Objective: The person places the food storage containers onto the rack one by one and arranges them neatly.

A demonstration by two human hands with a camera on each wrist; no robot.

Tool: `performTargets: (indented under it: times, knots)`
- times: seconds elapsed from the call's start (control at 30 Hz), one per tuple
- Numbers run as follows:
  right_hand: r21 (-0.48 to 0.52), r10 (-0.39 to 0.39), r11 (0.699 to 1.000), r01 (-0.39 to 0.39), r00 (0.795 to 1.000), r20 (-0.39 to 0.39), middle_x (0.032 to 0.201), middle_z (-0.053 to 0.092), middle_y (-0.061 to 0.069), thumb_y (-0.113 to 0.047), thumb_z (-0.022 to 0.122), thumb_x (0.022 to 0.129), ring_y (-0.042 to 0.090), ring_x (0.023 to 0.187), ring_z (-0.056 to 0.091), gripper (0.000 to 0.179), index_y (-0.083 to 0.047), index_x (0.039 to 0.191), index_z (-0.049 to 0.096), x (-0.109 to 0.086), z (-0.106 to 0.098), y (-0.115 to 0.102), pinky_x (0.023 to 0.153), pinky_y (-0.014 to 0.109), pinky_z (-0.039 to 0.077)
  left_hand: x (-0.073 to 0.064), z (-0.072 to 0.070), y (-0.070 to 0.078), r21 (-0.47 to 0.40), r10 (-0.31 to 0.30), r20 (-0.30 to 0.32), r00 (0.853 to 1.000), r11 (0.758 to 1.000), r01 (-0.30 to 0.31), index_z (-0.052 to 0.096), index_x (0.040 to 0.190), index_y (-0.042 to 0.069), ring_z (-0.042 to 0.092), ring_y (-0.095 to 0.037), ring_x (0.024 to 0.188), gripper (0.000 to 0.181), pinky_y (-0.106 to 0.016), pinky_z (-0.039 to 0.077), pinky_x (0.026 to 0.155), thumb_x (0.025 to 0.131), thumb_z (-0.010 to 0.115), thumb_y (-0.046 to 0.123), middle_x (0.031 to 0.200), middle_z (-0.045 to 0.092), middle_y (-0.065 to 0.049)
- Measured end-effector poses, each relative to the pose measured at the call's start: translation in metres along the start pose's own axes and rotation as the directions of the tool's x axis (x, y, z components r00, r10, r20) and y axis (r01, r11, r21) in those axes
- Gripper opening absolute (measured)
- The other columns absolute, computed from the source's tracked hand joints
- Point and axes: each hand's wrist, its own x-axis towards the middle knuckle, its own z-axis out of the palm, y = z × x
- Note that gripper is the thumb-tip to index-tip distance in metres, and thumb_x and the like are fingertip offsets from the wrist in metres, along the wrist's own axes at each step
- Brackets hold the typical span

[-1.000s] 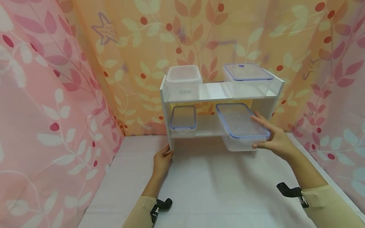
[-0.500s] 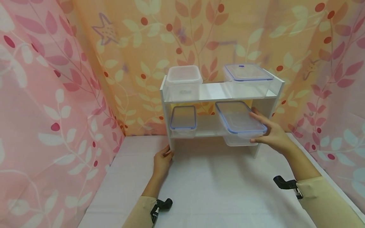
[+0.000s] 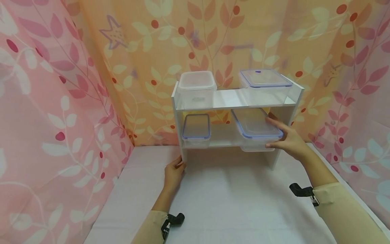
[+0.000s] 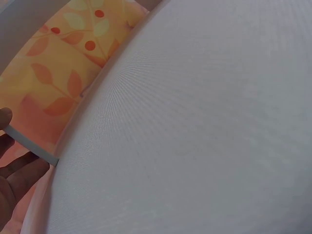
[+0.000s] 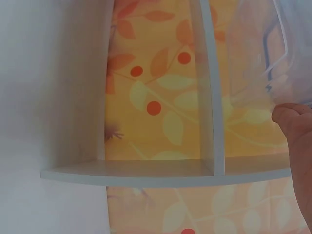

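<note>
My right hand [image 3: 289,140] grips a clear plastic food container [image 3: 257,125] by its right side, thumb at the lower front and fingers along the lid edge. Its lid is rimmed in blue. The container sits over the right part of the lower board of a white two-tier shelf [image 3: 226,135], its front end jutting past the board's edge. Low on the shelf's left side panel [image 4: 34,146], my left hand [image 3: 173,173] pinches the panel edge between thumb and fingers. In the right wrist view the thumb [image 5: 290,117] is against the clear container wall [image 5: 248,73].
A smaller blue-rimmed container [image 3: 196,127] stands at the left of the lower board. On the top board are a white-lidded container [image 3: 196,89] at left and a blue-rimmed one [image 3: 266,89] at right. A white cloth covers the table [image 3: 219,203]; patterned curtains [image 3: 146,112] surround it.
My right hand has pushed the container back and slightly left, deeper over the lower board, so less of it juts out in front. My left hand stays on the side panel.
</note>
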Motion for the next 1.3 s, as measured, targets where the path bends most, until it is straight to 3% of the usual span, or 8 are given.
performTargets:
  times: [0.2,0.47,0.7,1.3]
  knots:
    - [0.015,0.026,1.000,-0.026,1.000,-0.003,0.172,0.017,0.002,0.001,0.083,0.082,0.047,0.153,0.019,0.093,-0.020,0.160,0.038,0.007,0.000,0.002,0.087,0.010,0.049,0.000,0.000,0.000,-0.004,0.003,-0.004,1.000,1.000,-0.003,0.067,0.136,0.015,0.074,-0.018,0.102,0.043,-0.027,0.061,0.073,0.094,0.076,0.018,0.130,0.070,-0.009]
    - [0.002,0.077,0.997,-0.077,0.997,-0.001,0.173,0.014,-0.004,-0.005,0.083,0.085,0.044,0.155,0.016,0.093,-0.025,0.161,0.035,0.013,-0.001,0.007,0.091,0.017,0.050,-0.002,0.001,0.003,0.003,-0.003,-0.015,1.000,1.000,0.003,0.068,0.135,0.014,0.074,-0.021,0.100,0.043,-0.026,0.060,0.071,0.094,0.076,0.016,0.128,0.071,-0.010]
    - [0.049,0.084,0.995,-0.083,0.996,-0.006,0.173,0.011,-0.002,-0.002,0.082,0.085,0.045,0.155,0.016,0.092,-0.023,0.161,0.034,0.018,-0.002,0.015,0.085,0.010,0.051,-0.001,0.001,0.002,0.002,0.002,-0.010,1.000,1.000,-0.002,0.066,0.136,0.011,0.075,-0.022,0.101,0.044,-0.025,0.060,0.072,0.094,0.075,0.013,0.129,0.070,-0.013]
    - [0.058,0.080,0.995,-0.079,0.997,-0.011,0.174,0.007,-0.001,-0.002,0.081,0.086,0.047,0.154,0.015,0.091,-0.020,0.161,0.034,0.021,0.001,0.027,0.086,0.006,0.048,0.000,0.000,0.002,0.007,-0.009,-0.006,1.000,1.000,0.009,0.067,0.136,0.013,0.074,-0.020,0.102,0.043,-0.024,0.060,0.073,0.094,0.076,0.017,0.129,0.071,-0.010]
